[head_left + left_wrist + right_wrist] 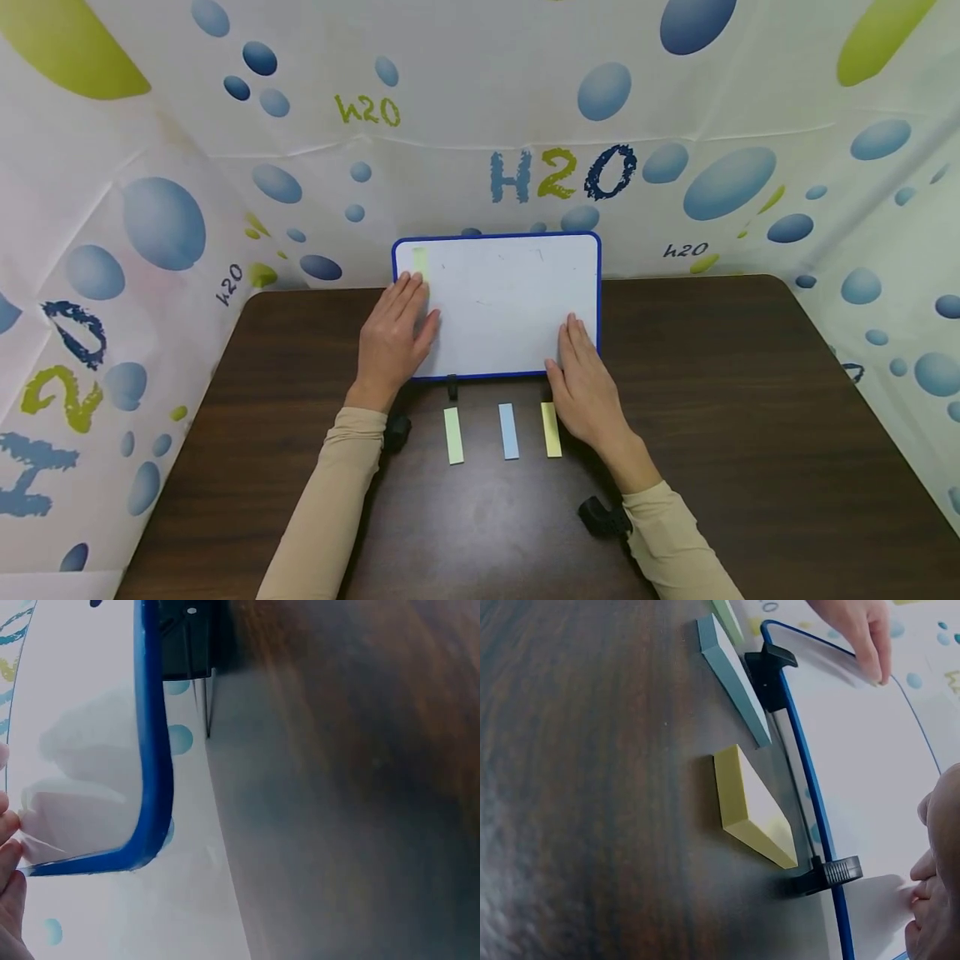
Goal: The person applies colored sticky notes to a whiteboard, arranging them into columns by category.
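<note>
A whiteboard (502, 308) with a blue frame stands tilted at the back of the table. On its upper left a pale green sticky strip (420, 260) shows just above my left hand (392, 337). The straight fingers of that hand press on the board's left side at the strip's lower end. My right hand (588, 387) rests its extended fingers on the lower right of the board. In the right wrist view both hands appear at the board, the left (859, 630) at the far end and the right (939, 874) nearer.
Pads of narrow sticky notes lie before the board: green (453, 435), blue (508, 432) and yellow (551, 430), the last close to my right hand. Black stand clips (829, 876) hold the board's lower edge. A printed curtain (450, 192) hangs behind the dark table (750, 433).
</note>
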{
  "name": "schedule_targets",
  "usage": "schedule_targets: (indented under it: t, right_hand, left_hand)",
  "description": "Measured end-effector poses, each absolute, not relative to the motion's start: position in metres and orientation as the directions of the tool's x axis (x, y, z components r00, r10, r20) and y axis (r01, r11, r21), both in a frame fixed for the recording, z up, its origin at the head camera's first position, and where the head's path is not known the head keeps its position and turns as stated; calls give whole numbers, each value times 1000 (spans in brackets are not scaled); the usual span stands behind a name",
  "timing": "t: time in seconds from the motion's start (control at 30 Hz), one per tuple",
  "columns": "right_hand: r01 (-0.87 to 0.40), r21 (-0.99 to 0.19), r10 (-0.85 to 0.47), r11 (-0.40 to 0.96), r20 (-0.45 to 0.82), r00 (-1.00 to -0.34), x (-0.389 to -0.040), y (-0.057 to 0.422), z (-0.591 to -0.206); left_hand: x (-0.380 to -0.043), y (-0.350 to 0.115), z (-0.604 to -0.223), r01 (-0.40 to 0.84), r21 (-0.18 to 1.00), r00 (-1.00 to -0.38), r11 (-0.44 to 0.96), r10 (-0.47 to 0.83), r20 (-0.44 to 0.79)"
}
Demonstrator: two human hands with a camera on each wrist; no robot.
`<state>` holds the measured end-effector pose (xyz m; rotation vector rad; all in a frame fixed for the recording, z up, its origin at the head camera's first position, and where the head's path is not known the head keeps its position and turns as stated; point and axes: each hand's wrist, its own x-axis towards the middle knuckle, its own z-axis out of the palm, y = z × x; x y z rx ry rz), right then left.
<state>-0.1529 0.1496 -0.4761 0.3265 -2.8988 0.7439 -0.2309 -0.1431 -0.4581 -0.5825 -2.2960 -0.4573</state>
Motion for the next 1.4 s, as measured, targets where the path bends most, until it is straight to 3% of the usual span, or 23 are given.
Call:
schedule_targets:
  t: [0.53,0.97,1.4]
  right_hand:
    - [-291,-504,-226,813,188,-956,-144,139,-464]
    - [-442,-488,-345,753,279,-896,-128,129,-462]
    - [-498,-472,-427,727,257,-867,-117,112,-464]
  left_hand:
    - [-200,-150,-451,604,139,-614,785,346,709]
    - [-163,-150,-448,629,233,-669,742,363,649]
    - [-139,-152,-450,644,244,-686,725,406,604]
